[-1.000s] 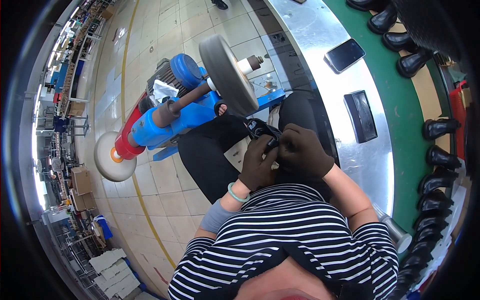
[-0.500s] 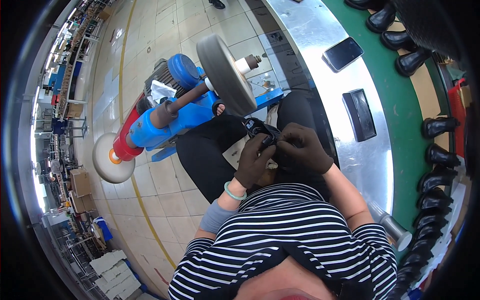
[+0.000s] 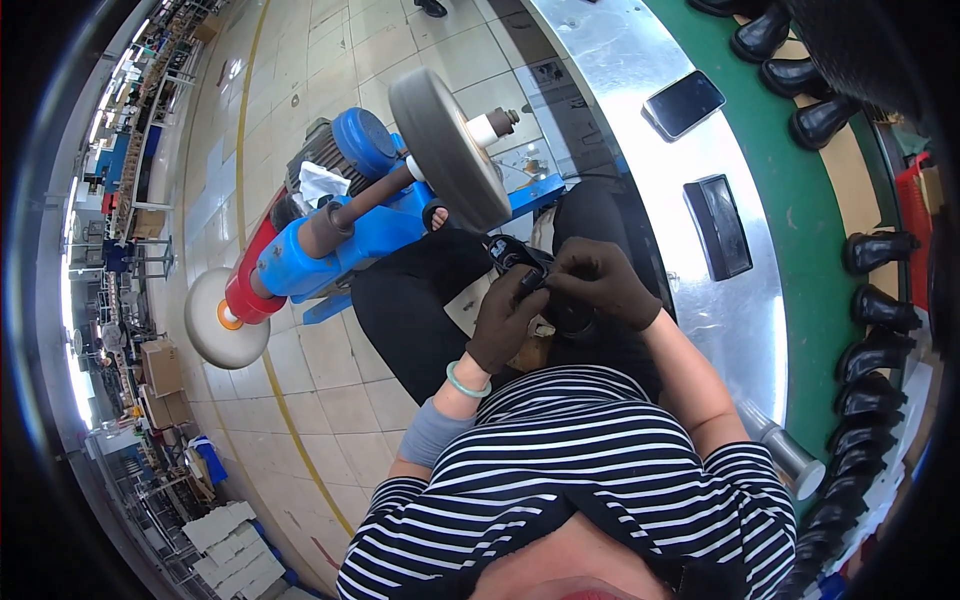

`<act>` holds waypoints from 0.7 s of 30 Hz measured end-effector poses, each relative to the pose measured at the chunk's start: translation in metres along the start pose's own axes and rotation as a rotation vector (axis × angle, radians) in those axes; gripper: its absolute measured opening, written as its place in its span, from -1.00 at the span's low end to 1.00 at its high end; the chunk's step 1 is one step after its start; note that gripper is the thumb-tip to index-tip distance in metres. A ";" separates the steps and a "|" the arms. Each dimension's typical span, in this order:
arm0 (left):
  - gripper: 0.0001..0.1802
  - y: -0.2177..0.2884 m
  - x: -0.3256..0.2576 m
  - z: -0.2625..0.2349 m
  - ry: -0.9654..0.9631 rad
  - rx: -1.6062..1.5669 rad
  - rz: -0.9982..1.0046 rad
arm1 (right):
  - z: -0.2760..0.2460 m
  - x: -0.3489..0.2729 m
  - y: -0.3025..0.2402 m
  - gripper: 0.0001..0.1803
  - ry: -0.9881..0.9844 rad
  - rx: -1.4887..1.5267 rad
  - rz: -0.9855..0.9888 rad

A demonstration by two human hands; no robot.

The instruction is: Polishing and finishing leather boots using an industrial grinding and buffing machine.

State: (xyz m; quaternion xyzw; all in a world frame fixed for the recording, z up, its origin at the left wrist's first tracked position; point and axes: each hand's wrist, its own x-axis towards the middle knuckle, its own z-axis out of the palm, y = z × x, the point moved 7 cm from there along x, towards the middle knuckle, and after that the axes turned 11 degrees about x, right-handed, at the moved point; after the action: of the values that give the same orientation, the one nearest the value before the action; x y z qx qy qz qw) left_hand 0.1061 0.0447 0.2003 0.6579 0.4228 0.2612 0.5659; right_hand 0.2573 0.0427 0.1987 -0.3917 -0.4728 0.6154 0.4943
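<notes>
Has uncurled the right grip (image 3: 615, 288) somewhat since a second ago, baring more black beneath; cannot tell whether pinching anything. Grasps the black shoe (image 3: 508, 254) in the left grip (image 3: 503, 322), near the grey wheel (image 3: 447, 150), on the wearer's side. Looks dark, partly hidden, with pale marking inside the opening.

A black leather boot (image 3: 508, 252) lies just ahead of and beneath the person's brown-gloved fingers (image 3: 590, 252). Ahead and left stands a blue metal machine (image 3: 375, 240), its thick grey round wheel (image 3: 445, 150) nearest the fingers. To their right, a silver metal table (image 3: 735, 330) bears a black rectangular case (image 3: 718, 228) and, farther ahead, a flat dark smartphone (image 3: 685, 104); past a flat green surface (image 3: 810, 330), short black boots (image 3: 880, 255) form a row.
</notes>
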 end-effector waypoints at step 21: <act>-0.81 -0.020 0.006 -0.005 0.003 -0.164 -0.131 | -0.004 0.005 -0.001 -0.90 -0.109 -0.073 -0.080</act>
State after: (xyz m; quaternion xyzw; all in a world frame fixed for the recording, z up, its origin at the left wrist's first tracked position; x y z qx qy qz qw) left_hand 0.1003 0.0527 0.1816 0.5797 0.4432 0.2583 0.6330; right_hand 0.2600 0.0486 0.1982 -0.3564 -0.5363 0.5980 0.4773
